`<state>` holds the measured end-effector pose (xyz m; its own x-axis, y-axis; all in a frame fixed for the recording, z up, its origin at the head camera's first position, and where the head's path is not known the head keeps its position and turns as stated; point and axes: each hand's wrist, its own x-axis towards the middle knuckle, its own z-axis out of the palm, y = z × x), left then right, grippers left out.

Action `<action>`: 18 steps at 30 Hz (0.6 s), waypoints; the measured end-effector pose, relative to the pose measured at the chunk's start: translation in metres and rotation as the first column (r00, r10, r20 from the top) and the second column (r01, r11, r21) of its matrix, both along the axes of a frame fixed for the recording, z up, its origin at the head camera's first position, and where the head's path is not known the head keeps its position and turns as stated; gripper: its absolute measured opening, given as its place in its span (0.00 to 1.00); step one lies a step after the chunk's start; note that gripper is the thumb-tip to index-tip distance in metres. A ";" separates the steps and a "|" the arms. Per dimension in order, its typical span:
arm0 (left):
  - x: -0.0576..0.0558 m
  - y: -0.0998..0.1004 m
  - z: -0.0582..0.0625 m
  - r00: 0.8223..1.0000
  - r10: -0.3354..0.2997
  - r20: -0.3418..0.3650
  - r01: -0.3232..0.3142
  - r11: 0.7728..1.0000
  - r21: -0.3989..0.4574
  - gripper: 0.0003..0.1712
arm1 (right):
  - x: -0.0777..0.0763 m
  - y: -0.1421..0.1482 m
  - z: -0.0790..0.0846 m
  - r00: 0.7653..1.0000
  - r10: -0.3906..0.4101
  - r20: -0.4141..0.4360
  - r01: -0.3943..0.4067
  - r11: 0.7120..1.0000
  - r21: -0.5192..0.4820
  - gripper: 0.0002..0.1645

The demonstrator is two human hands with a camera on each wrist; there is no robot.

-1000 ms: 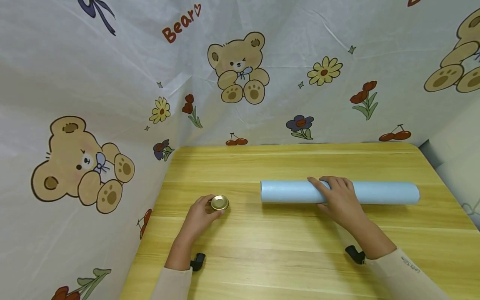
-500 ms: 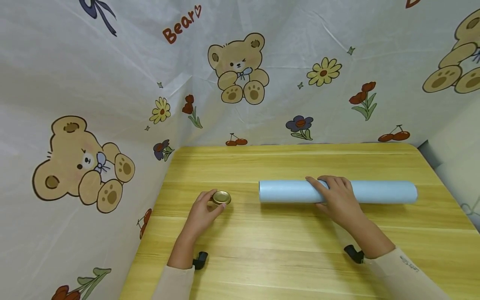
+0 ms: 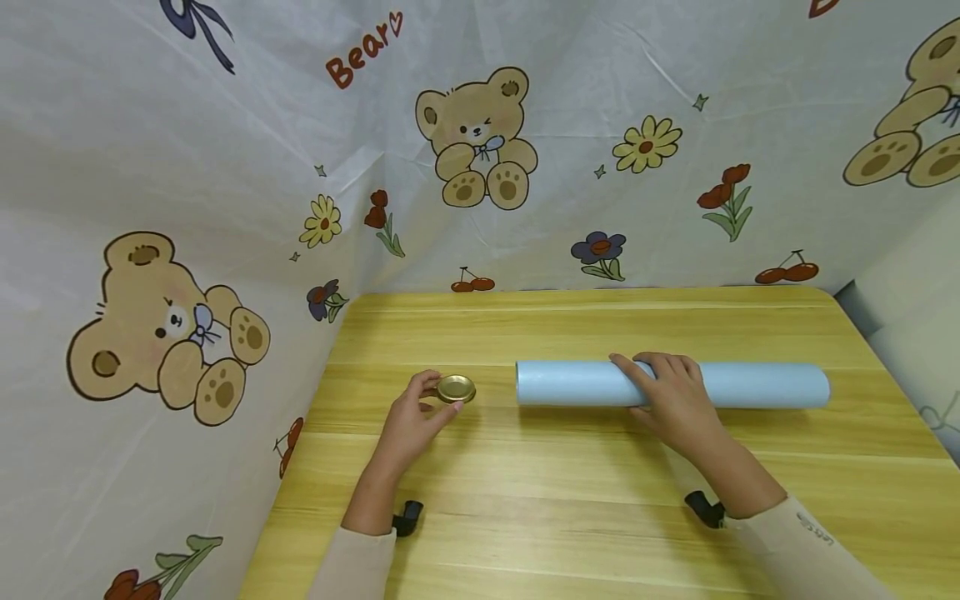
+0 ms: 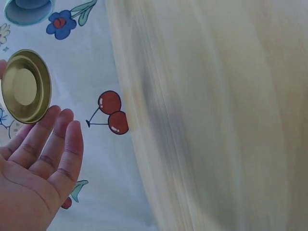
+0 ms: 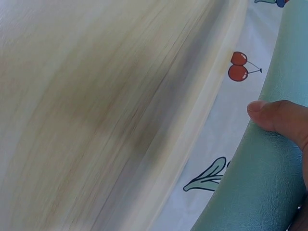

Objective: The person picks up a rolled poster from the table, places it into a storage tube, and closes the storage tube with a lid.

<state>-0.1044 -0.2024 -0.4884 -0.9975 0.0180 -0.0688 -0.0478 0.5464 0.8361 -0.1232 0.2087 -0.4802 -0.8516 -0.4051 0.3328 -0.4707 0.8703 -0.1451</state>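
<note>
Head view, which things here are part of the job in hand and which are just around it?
In the job:
- gold lid, held by the left hand
- blue roll, gripped by the right hand

Just around:
- table
- bear-print cloth
- black pieces by both wrists

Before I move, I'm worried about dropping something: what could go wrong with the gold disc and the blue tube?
The gold disc could slip, as your left hand seems to grip it only by its edge.
The blue tube might tip or twist: only your right hand holds it, around the middle.
If your hands come together, the disc might bump the tube; they are apart, but line up in the head view.
</note>
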 end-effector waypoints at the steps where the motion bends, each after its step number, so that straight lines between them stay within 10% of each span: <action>1: 0.000 0.001 0.000 1.000 0.005 0.001 -0.005 1.000 0.008 0.39 | 0.000 0.000 0.000 1.000 0.002 -0.002 -0.002 1.000 -0.001 0.61; 18: 0.000 0.013 0.002 0.994 -0.065 -0.086 0.074 0.992 0.105 0.39 | 0.000 -0.004 -0.004 1.000 0.012 -0.021 -0.013 1.000 -0.026 0.61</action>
<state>-0.1043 -0.1898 -0.4864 -0.9957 0.0904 0.0191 0.0581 0.4525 0.8899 -0.1227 0.2049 -0.4838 -0.8394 -0.4064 0.3608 -0.4845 0.8604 -0.1581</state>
